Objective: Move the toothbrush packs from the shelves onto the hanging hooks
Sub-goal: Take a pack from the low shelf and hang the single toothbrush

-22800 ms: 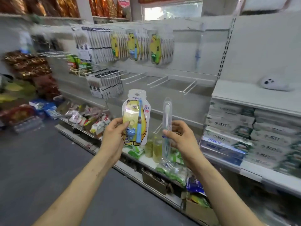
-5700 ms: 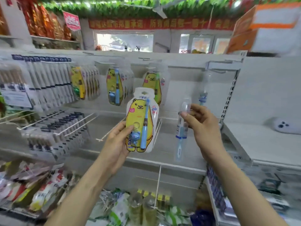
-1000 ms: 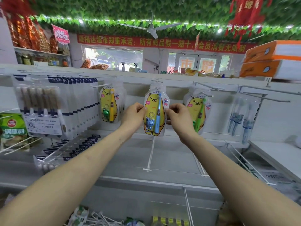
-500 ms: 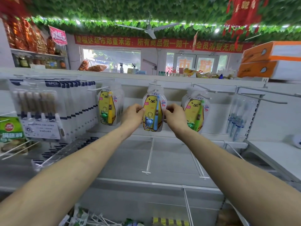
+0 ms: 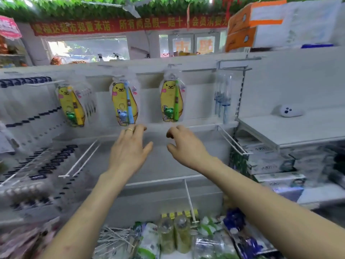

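Now nothing held in either of the hands. Left hand [image 5: 128, 152] flat and spread, ring showing, fingertips right under the bottom edge of the yellow bear-shaped blister pack with the blue toothbrush [image 5: 124, 103]; cannot tell whether touching it or just short of it. Right hand [image 5: 183, 146] loosely curled round nothing, apart from the left, below the matching yellow bear pack with the green toothbrush [image 5: 170, 101].

Blue-brush pack up on the white top rail [image 5: 196, 67], hung by its top tab, upright and face out, at the front of a row of like packs; probably hung so to let the tab carry the weight and to show the printed front to a shopper. Likewise the green one beside it, and the yellow bear pack with the yellow toothbrush [image 5: 71, 107] further left, tilted a little.

Judging by this, hanging of this pack done; both hands low and empty beneath it, perhaps to steady it against swinging.

To the right, clear slim tubes with blue toothbrushes [image 5: 222, 101] on another hook. Lower down, bare white double-wire hooks [image 5: 82, 159], free for more. Next, probably a reach down among the bagged goods [image 5: 149, 240] on the bottom shelf; too blurred there to pick out any toothbrush packs.
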